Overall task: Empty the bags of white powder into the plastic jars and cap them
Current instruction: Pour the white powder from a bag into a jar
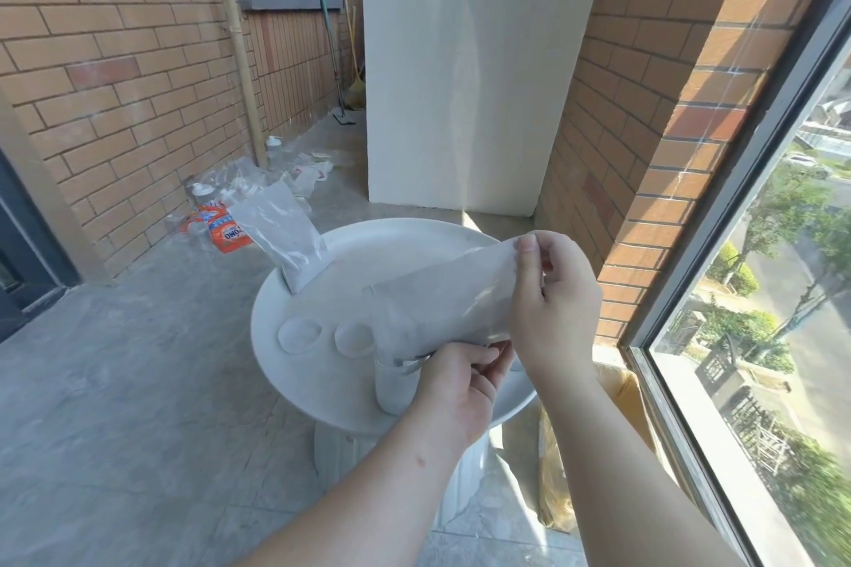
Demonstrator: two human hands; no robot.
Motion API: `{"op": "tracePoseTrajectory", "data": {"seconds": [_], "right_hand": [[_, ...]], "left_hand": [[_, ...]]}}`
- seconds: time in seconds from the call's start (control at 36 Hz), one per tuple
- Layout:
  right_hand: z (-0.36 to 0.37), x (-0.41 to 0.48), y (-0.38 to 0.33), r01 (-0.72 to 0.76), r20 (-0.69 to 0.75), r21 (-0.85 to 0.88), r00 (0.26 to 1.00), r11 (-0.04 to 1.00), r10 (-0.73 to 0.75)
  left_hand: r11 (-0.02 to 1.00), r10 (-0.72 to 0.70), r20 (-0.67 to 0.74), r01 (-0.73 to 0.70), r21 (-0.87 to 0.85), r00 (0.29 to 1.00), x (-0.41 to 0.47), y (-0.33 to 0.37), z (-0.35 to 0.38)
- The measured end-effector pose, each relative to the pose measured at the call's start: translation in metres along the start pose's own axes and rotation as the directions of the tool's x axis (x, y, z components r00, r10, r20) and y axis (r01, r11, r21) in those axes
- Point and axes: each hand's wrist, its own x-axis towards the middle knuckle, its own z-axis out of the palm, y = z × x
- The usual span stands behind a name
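Observation:
A clear bag of white powder point(442, 295) is tilted mouth-down over a clear plastic jar point(394, 387) that stands at the near edge of the round white table point(414, 239). The jar holds white powder. My left hand point(465, 382) pinches the bag's lower end at the jar's mouth. My right hand point(550, 304) pinches the bag's raised upper end. Two round lids point(299, 335) point(354, 338) lie flat on the table left of the jar. A second bag of powder point(285, 235) stands upright at the table's far left edge.
An orange detergent packet point(221, 228), empty plastic bags and bottles point(271, 147) litter the floor by the left brick wall. A white board point(465, 97) stands behind the table. A cardboard box point(621, 391) with a plastic bag sits under the window at right.

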Motion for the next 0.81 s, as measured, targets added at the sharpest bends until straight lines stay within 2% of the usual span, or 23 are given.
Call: {"op": "tracePoseTrajectory", "data": {"seconds": [0.47,0.81], "right_hand": [[0.0003,-0.0012,0.0008,0.013,-0.002,-0.004,1.000,1.000,-0.013],[0.0001,-0.0035,0.0008,0.014,0.017,0.020,1.000,1.000,-0.015]], "left_hand": [[1.000,0.008,-0.011,-0.008,-0.020,1.000,0.0006,-0.0005,0.0004],[0.997,-0.055,0.021,0.056,-0.058,0.998,-0.0032,-0.0010,0.0050]]}}
